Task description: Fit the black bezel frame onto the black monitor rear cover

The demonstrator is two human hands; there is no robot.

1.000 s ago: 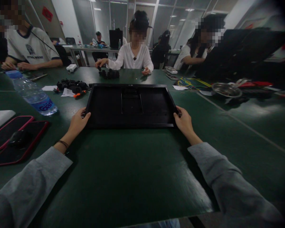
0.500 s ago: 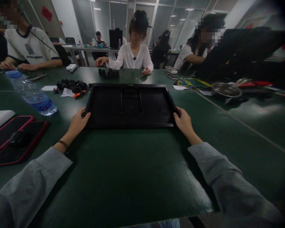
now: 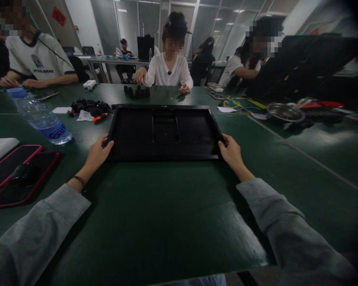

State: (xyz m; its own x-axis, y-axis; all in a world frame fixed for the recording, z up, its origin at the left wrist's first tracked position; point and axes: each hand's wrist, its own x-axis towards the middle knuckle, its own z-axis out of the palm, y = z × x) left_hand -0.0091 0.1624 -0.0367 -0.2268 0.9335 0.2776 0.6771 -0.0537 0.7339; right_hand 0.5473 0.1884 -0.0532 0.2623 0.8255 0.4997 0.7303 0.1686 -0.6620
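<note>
A wide black monitor casing [image 3: 134, 133] lies on the green table, hollow side up, with a raised rim and a recessed block at its middle. A small pale logo shows on its far edge. At its left end my left hand [image 3: 99, 151] is closed on the rim, thumb on top and fingers hidden beneath. My right hand [image 3: 231, 151] grips the opposite end the same way.
On the left are a water bottle [image 3: 52, 123], two phones [image 3: 26, 184] and a black mouse-like object [image 3: 25, 171]. Dark parts [image 3: 91, 107] lie beyond. To the right sit a metal bowl [image 3: 285, 112] and coloured cables [image 3: 241, 104]. Opposite sits a person [image 3: 168, 71].
My hands and the casing have stayed in place. Across the table, the person's raised hand has moved a little right, toward their body, above the dark parts.
</note>
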